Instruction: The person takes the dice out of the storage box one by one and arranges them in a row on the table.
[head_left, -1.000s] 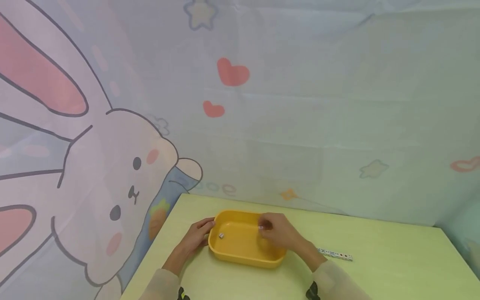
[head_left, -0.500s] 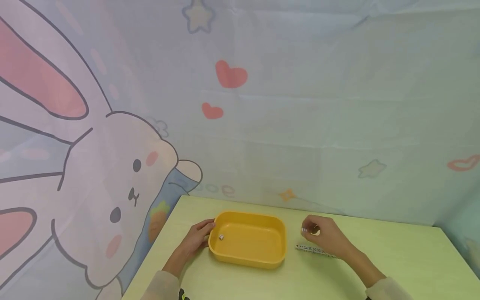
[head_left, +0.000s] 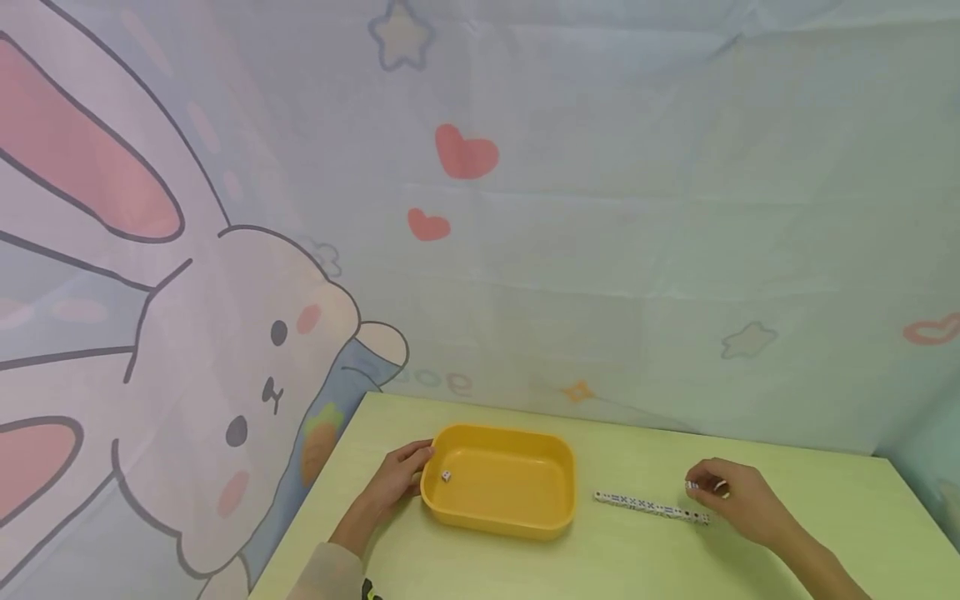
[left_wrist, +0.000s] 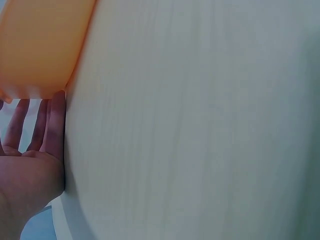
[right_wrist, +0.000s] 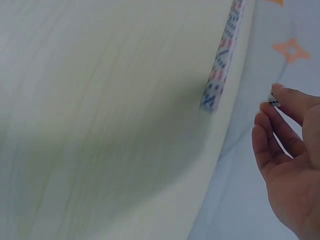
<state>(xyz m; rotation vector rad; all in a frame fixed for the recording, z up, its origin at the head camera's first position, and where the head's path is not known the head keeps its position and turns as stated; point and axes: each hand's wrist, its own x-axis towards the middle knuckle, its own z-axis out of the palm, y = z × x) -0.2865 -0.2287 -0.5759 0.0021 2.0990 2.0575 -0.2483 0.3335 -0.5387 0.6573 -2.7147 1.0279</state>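
Observation:
A white die (right_wrist: pixel 273 100) is pinched between the thumb and fingertips of my right hand (head_left: pixel 738 497), which is raised above the table near the right end of a row of dice (head_left: pixel 651 507). The row is straight, with several dice set side by side, and shows dark and red dots in the right wrist view. My left hand (head_left: pixel 396 477) touches the left end of a yellow tray (head_left: pixel 498 526); its fingers reach out straight against the wall in the left wrist view. One loose die (head_left: pixel 446 476) lies inside the tray near its left end.
The pale yellow-green table (head_left: pixel 480 571) carries the tray and the row of dice, with a gap between them. Behind it hangs a printed cloth (head_left: pixel 600 208) with a rabbit, hearts and stars.
My right hand has moved from over the tray to the right, past the row of dice, with a die still pinched. The whole row now shows. My left hand stays at the tray.

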